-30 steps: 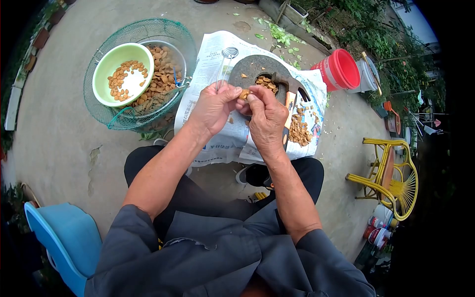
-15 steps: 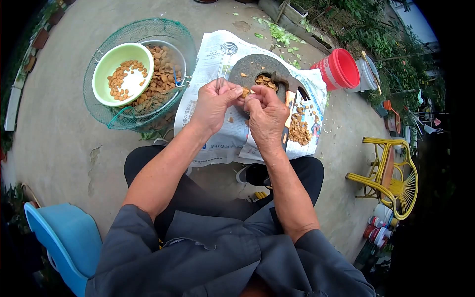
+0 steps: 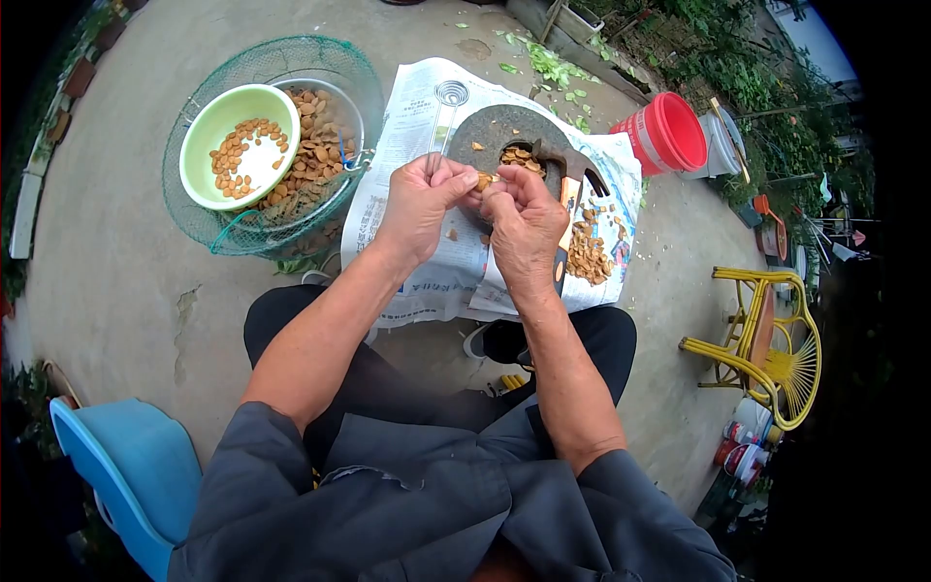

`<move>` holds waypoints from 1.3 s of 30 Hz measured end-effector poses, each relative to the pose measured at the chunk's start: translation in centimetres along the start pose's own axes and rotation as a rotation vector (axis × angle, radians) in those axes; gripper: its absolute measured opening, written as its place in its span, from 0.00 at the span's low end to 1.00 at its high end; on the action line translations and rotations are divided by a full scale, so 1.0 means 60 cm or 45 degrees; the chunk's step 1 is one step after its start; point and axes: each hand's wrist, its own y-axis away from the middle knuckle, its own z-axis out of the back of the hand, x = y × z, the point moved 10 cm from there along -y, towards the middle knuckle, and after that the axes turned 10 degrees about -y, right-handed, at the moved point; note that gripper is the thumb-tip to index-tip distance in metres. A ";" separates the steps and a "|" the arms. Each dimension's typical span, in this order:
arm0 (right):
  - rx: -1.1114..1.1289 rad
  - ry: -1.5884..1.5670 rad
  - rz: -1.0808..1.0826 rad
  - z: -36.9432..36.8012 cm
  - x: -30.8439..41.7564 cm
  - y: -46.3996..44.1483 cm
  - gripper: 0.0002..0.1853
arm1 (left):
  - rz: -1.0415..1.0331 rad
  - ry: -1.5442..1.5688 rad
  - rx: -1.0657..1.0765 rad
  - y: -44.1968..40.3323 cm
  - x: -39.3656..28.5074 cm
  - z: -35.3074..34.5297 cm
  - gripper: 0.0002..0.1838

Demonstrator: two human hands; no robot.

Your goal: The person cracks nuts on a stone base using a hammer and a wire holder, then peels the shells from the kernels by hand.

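Note:
My left hand [image 3: 422, 209] and my right hand [image 3: 527, 218] meet over the newspaper [image 3: 398, 136], both closed in a pinch on a small brown nut shell [image 3: 484, 181]. Fingertips hide part of the shell. A coiled wire whisk [image 3: 452, 93] stretches up from my left hand, its handle end hidden by the fingers; whether I grip it I cannot tell. Just beyond the hands is a round grey stone [image 3: 485, 131] with shell pieces [image 3: 522, 157] in its hollow. A dark board with a cut-out handle [image 3: 595, 182] lies by my right hand, near a pile of broken shells [image 3: 588, 254].
On the left, a green bowl [image 3: 197, 184] with brown kernels rests on a metal basin [image 3: 361, 126] of unshelled nuts, inside a green net basket [image 3: 218, 82]. Red bucket [image 3: 669, 136] and white bucket [image 3: 716, 145] stand at right. A yellow chair [image 3: 752, 339] and blue tub [image 3: 136, 466] flank me.
Both hands stay together at the same spot, with only slight finger movement around the nut shell. The whole view shifts very slightly.

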 end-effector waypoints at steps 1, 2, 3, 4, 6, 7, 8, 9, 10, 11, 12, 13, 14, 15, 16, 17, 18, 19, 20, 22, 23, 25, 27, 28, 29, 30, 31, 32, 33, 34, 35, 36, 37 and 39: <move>0.000 -0.005 -0.006 0.000 0.000 0.000 0.10 | -0.003 -0.008 -0.005 0.000 0.000 0.000 0.07; 0.000 -0.010 -0.012 0.000 0.000 -0.001 0.10 | -0.007 -0.015 -0.009 -0.001 0.000 0.001 0.07; 0.000 -0.007 -0.015 0.000 0.000 0.000 0.10 | -0.028 -0.028 -0.003 -0.002 -0.001 0.001 0.07; 0.000 -0.004 -0.018 0.000 0.001 0.000 0.10 | -0.050 -0.041 0.004 -0.004 -0.002 0.002 0.10; -0.003 0.013 -0.017 0.001 0.002 0.000 0.10 | -0.075 -0.064 0.001 -0.004 -0.004 0.002 0.13; -0.008 0.027 -0.015 0.001 0.002 0.000 0.10 | -0.076 -0.076 -0.007 -0.003 -0.005 0.001 0.12; -0.013 0.042 -0.013 0.002 0.002 0.000 0.10 | -0.077 -0.088 -0.016 -0.002 -0.005 0.001 0.12; -0.011 0.058 -0.010 0.003 0.000 0.000 0.09 | -0.082 -0.098 -0.012 -0.002 -0.006 0.001 0.11; -0.010 0.074 -0.006 0.004 -0.004 -0.001 0.09 | -0.088 -0.108 -0.008 -0.002 -0.006 0.001 0.09; -0.008 0.090 -0.002 0.005 -0.006 -0.003 0.09 | -0.093 -0.118 -0.005 -0.002 -0.006 0.001 0.08; 0.000 0.101 0.004 0.006 -0.005 -0.003 0.09 | -0.086 -0.125 -0.004 -0.002 -0.005 0.001 0.08; 0.008 0.111 0.009 0.005 -0.004 -0.004 0.10 | -0.080 -0.131 -0.005 -0.003 -0.005 0.002 0.08; 0.017 0.122 0.015 0.005 -0.004 -0.004 0.10 | -0.074 -0.137 -0.005 -0.003 -0.004 0.002 0.07; 0.018 0.114 0.034 0.004 -0.002 -0.004 0.10 | -0.057 -0.136 -0.003 -0.003 -0.004 0.001 0.07; 0.019 0.107 0.053 0.004 -0.001 -0.004 0.10 | -0.039 -0.137 -0.001 -0.001 -0.006 -0.001 0.07; 0.020 0.099 0.071 0.004 0.000 -0.004 0.10 | -0.021 -0.137 0.002 -0.001 -0.006 -0.002 0.06; 0.030 0.118 0.073 0.003 0.001 -0.004 0.10 | -0.024 -0.135 0.004 -0.001 -0.006 -0.002 0.06; 0.041 0.138 0.074 0.002 0.002 -0.004 0.10 | -0.026 -0.134 0.006 -0.001 -0.006 -0.002 0.06; 0.050 0.158 0.074 0.002 0.003 -0.004 0.10 | -0.027 -0.133 0.008 -0.001 -0.006 -0.003 0.06; 0.051 0.182 0.092 0.002 0.006 -0.005 0.09 | -0.061 -0.114 0.004 -0.002 -0.006 -0.002 0.06; 0.051 0.193 0.101 0.002 0.007 -0.005 0.09 | -0.078 -0.105 0.001 -0.003 -0.007 -0.002 0.06; 0.045 0.196 0.088 0.004 0.004 -0.008 0.09 | -0.067 -0.073 -0.003 -0.005 -0.003 0.001 0.06; 0.041 0.195 0.086 0.005 0.003 -0.008 0.09 | -0.065 -0.057 -0.009 -0.005 -0.002 0.002 0.06; 0.041 0.192 0.090 0.005 0.003 -0.008 0.09 | -0.067 -0.056 -0.012 -0.005 -0.002 0.002 0.06; 0.040 0.191 0.093 0.005 0.004 -0.008 0.08 | -0.069 -0.055 -0.015 -0.004 -0.002 0.001 0.06; 0.035 0.190 0.097 0.006 0.003 -0.007 0.08 | -0.041 -0.044 -0.027 -0.003 0.002 0.002 0.06; 0.031 0.188 0.102 0.006 0.003 -0.007 0.08 | -0.014 -0.032 -0.039 -0.003 0.006 0.004 0.06; 0.027 0.186 0.106 0.006 0.002 -0.006 0.08 | 0.014 -0.022 -0.052 -0.002 0.009 0.006 0.06; 0.019 0.193 0.124 0.006 0.002 -0.006 0.08 | 0.025 0.002 -0.058 -0.003 0.013 0.008 0.06; 0.011 0.200 0.143 0.006 0.001 -0.005 0.08 | 0.036 0.025 -0.065 -0.004 0.019 0.011 0.06; 0.003 0.208 0.161 0.005 0.002 -0.004 0.09 | 0.047 0.049 -0.071 -0.005 0.023 0.013 0.06; -0.001 0.231 0.198 0.003 0.007 -0.003 0.09 | 0.041 0.053 -0.075 -0.006 0.022 0.013 0.07; -0.006 0.255 0.233 0.001 0.012 -0.001 0.09 | 0.037 0.057 -0.079 -0.005 0.020 0.013 0.09; -0.008 0.243 0.244 -0.002 0.013 0.000 0.08 | 0.038 0.073 -0.080 -0.004 0.020 0.014 0.09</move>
